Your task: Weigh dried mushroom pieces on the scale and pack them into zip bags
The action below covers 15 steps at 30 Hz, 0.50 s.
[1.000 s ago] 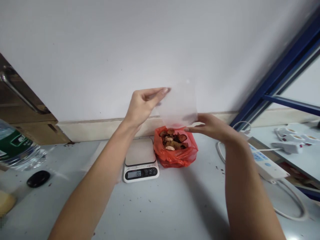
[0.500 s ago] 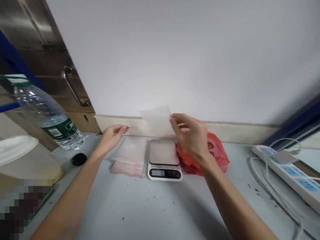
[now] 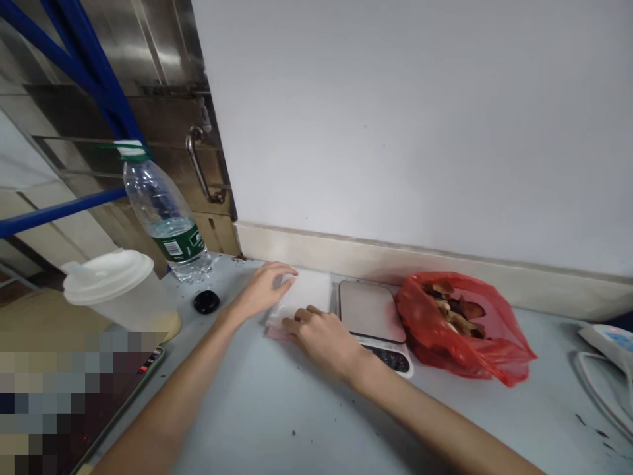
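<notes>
A stack of clear plastic zip bags (image 3: 312, 290) with pinkish edges lies on the grey-blue table. My left hand (image 3: 264, 288) is at the stack's upper left corner, thumb and fingers a little apart. Across the near part of the stack rests my right hand (image 3: 324, 338), its fingers spread and bent down onto the bags. Just right of the stack stands a white digital kitchen scale (image 3: 370, 310) with a bare weighing plate; my right wrist hides part of its display. Beside the scale sits an open red plastic bag (image 3: 455, 349) holding brown, dried-looking pieces.
On the left stand a water bottle (image 3: 171, 224), a lidded plastic cup (image 3: 123, 297) and a small black round object (image 3: 206, 302). A partly pixelated device (image 3: 116, 402) is at lower left. A power strip (image 3: 610, 343) with cables lies far right. A wall (image 3: 395, 132) rises behind.
My right hand has come down and left from above the scale onto the bag stack; the single bag it held up no longer shows apart. The view has turned left.
</notes>
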{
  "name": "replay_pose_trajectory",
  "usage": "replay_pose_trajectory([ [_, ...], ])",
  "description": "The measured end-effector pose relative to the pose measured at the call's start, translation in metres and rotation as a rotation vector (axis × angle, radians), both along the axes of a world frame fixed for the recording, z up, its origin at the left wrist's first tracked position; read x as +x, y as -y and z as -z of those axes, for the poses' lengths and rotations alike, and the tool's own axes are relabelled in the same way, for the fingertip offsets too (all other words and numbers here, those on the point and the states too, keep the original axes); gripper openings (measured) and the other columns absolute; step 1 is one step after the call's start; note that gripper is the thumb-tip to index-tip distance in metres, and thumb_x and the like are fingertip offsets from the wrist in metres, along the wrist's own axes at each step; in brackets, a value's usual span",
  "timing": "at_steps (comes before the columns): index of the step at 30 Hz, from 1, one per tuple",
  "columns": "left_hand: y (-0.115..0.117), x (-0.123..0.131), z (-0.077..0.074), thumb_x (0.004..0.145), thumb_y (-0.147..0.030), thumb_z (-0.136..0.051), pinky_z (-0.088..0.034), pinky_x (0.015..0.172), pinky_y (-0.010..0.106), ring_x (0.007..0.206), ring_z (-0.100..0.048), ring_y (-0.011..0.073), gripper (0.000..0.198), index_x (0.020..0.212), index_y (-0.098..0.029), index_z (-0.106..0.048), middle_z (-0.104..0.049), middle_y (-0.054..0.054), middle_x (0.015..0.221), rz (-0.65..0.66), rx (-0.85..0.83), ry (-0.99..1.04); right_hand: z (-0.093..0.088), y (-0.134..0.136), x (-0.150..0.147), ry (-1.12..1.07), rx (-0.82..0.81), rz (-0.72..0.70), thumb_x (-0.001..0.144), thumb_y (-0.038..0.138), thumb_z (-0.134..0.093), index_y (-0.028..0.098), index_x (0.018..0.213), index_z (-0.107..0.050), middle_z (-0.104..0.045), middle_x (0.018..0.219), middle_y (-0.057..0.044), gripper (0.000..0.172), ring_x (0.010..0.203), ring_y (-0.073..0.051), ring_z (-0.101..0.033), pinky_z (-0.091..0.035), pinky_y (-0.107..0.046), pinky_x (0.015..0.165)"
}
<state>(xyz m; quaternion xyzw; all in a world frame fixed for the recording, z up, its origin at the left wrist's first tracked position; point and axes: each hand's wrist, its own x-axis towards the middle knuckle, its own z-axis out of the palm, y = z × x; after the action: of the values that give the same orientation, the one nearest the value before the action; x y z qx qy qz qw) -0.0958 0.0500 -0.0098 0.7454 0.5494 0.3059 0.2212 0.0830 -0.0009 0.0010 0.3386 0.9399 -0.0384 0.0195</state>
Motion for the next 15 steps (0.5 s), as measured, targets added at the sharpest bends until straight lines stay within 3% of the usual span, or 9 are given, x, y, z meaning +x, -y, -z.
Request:
replay_pose_trajectory([
  [5, -0.008, 0.017, 0.008, 0.095, -0.039, -0.054, -0.031, 0.120, 0.051, 0.142, -0.048, 0.0292, 0.039, 0.127, -0.029, -0.072, -0.062, 0.008, 0.147, 0.230, -0.063, -0.281, 0.015, 0.008, 0.002, -0.042, 0.035, 0.037, 0.097, 0.006, -0.047, 0.011, 0.113, -0.071, -0.073, 0.103, -0.019, 0.029, 0.100, -0.029, -0.068, -0.061, -0.039, 0.078],
  [8, -0.007, 0.021, 0.016, 0.101, -0.043, -0.045, -0.020, 0.121, 0.062, 0.151, -0.035, 0.0326, 0.048, 0.145, -0.030, -0.058, -0.045, 0.010, 0.161, 0.241, -0.099, -0.401, 0.023, 0.014, 0.005, -0.082, 0.067, 0.021, 0.098, 0.008, -0.048, 0.011, 0.112, -0.070, -0.071, 0.101, -0.018, 0.025, 0.098, -0.030, -0.066, -0.061, -0.040, 0.078],
  [11, -0.005, 0.023, 0.019, 0.105, -0.043, -0.037, -0.009, 0.122, 0.065, 0.156, -0.024, 0.0314, 0.053, 0.155, -0.028, -0.044, -0.033, 0.011, 0.167, 0.239, -0.129, -0.527, 0.023, 0.018, 0.011, -0.099, 0.051, 0.009, 0.097, 0.009, -0.052, 0.011, 0.112, -0.070, -0.071, 0.103, -0.017, 0.023, 0.100, -0.030, -0.066, -0.060, -0.041, 0.083],
  [15, -0.003, 0.026, 0.012, 0.106, -0.050, -0.033, -0.011, 0.123, 0.063, 0.157, -0.022, 0.0308, 0.059, 0.161, -0.030, -0.032, -0.027, 0.012, 0.169, 0.260, -0.144, -0.711, 0.012, 0.016, 0.028, -0.156, -0.097, -0.014, 0.096, 0.012, -0.056, 0.011, 0.117, -0.070, -0.072, 0.111, -0.016, 0.025, 0.106, -0.029, -0.067, -0.057, -0.039, 0.086],
])
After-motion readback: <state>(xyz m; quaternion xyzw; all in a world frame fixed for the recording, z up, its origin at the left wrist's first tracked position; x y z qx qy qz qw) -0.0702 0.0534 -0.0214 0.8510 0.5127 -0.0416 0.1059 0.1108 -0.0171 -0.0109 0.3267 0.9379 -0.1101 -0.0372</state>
